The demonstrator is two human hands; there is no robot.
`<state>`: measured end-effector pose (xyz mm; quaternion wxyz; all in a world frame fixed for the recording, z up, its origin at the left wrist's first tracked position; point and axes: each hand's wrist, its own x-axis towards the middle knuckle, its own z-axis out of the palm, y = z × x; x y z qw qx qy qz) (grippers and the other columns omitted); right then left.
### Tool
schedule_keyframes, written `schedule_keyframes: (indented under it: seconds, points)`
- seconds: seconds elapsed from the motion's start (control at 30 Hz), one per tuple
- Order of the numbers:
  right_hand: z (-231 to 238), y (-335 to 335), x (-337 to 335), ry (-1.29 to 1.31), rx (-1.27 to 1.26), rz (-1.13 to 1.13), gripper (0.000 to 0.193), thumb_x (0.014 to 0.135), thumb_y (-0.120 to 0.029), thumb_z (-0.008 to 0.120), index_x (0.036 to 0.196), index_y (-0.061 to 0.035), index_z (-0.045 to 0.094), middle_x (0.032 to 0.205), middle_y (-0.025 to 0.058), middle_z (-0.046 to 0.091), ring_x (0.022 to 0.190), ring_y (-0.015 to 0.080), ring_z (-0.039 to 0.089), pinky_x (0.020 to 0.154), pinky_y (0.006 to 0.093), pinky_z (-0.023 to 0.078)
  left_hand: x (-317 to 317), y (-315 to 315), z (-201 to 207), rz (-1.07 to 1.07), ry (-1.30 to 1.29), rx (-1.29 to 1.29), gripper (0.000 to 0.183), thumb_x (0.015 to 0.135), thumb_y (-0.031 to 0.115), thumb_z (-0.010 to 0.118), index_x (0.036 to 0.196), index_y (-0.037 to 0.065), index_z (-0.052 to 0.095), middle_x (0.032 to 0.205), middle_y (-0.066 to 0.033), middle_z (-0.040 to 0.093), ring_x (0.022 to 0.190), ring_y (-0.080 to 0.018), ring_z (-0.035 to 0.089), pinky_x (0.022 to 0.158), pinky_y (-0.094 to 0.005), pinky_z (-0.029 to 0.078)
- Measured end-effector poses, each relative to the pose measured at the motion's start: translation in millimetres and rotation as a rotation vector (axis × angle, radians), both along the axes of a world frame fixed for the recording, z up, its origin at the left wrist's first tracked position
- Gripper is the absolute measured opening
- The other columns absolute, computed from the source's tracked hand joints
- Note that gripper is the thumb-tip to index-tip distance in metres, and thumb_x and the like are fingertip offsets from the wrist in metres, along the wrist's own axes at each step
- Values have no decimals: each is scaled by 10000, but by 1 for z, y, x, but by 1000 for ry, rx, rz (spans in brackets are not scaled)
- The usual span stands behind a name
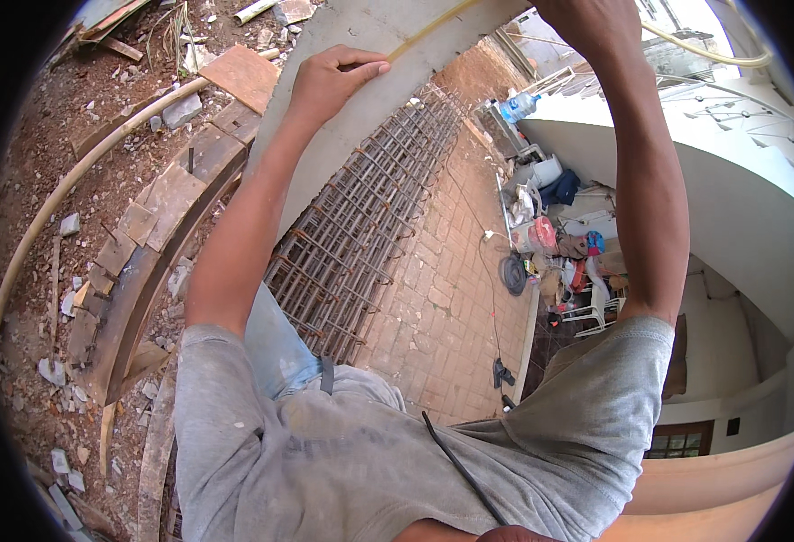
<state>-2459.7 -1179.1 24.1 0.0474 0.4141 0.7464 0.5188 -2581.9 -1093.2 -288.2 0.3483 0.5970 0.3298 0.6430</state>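
We are counting two bare hands. The left hand (335, 79) is pinching one thin, yellowish, flexible tube (433, 30) between thumb and forefinger. The right hand (586, 16) is being cut off by the upper edge; its fingers are not showing, so we cannot tell its grip. The tube is lying along one flat, grey cement surface (361, 108), its long axis running diagonally from the left fingertips toward the upper right. A pale yellow hose length (731, 60) is curving beyond the right wrist; we cannot tell whether it is joining the tube. Below, rusty steel reinforcing bars (361, 217) are lying in a long tied bundle, too dense for counting. Farther right, we are noting one blue, translucent plastic bottle (518, 107) and one pinkish-red container (538, 237), contents of both unclear.
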Motion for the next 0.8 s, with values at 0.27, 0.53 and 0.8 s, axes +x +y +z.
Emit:
schedule_keyframes:
  seconds: [0.27,0.53,0.8]
  points:
    - [20,-5,-2,-24,151,-59,231,953,-197,598,1047,-204,809,949,109,719,824,301,731,710,429,574,15,2,-8,22,-120,2,198,876,291,842,1035,172,843,967,18,769,862,-99,690,755,-255,523]
    - [-14,14,5,-84,-127,19,180,897,-279,694,1037,-256,806,850,87,680,743,286,717,626,420,561,20,0,-4,47,-222,139,178,879,202,829,1055,178,838,945,31,735,810,-84,660,719,-245,513]
    - [-29,15,15,63,-93,119,198,894,-189,666,1038,-231,796,828,85,658,680,315,697,595,451,550,39,-8,26,169,-228,230,167,892,156,814,1057,150,834,922,23,725,812,-90,647,691,-245,502]
